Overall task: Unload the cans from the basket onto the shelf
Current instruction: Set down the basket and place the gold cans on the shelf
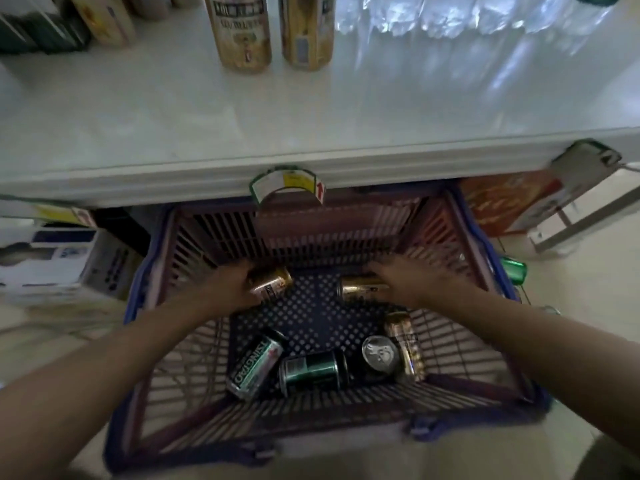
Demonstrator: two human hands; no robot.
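Observation:
A red and blue plastic basket (460, 344) stands on the floor below the white shelf (173, 109). My left hand (228, 285) is wrapped around a gold can (273, 282) at the basket's far left. Over at the far right, my right hand (405, 278) grips another gold can (360, 288) lying on its side. Near the front of the basket lie a green and silver can (254, 365), a dark green can (311, 372), a can with its silver top facing up (381, 355) and a gold can (407, 344).
Two tall gold cans (242, 32) stand on the shelf at the back, with wrapped water bottles (467, 15) to their right. A price tag (287, 185) hangs on the shelf edge. Boxes (62, 261) sit under the shelf at left. A green can (514, 270) lies outside the basket, right.

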